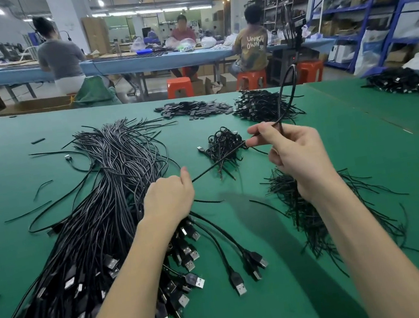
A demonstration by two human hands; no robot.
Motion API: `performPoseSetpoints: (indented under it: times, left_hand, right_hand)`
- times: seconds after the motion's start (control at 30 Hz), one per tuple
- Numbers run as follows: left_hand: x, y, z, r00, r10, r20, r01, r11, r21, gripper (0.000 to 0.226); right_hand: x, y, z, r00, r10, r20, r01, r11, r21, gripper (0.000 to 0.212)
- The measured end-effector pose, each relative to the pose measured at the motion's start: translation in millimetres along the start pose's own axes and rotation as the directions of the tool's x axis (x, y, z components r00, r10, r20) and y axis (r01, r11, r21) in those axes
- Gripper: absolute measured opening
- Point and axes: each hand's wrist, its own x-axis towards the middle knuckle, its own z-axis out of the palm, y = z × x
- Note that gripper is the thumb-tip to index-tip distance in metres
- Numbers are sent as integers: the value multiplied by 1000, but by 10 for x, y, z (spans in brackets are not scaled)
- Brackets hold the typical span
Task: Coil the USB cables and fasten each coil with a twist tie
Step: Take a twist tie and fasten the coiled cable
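Green table (pixel 289 295), cable (pixel 287 95) looped upright

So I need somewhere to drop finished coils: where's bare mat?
Bare green mat lies between the forearms, near the front edge, and far left beyond the loose cable bundle. Crowded: twist tie pile on the right, coiled pile centre.

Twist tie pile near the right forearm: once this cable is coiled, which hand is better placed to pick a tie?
Probably the right hand. The twist tie pile lies directly under its wrist, while the left hand sits over the uncoiled cable bundle. Both hands grip the cable, so one must release first.
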Motion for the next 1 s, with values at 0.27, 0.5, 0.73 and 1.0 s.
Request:
performPoseSetpoints:
  times: [0.27,0.5,0.73,1.0]
  left_hand:
    - [18,10,-197,981,192,-11,-186,929,-320,61]
    - [28,205,-377,985,139,-105,-175,770,-613,51]
    - [-118,702,-781,894,328,-306,-447,593,-669,52]
    - [-103,888,-486,904,369,-216,-418,654,-631,32]
  right_hand:
    - [33,232,66,976,174,-127,-165,983,78,23]
    - [-6,383,125,934,324,148,-321,946,-49,15]
    - [-135,376,529,884,216,415,-209,976,-63,15]
    - [-77,318,323,959,218,182,-231,971,55,16]
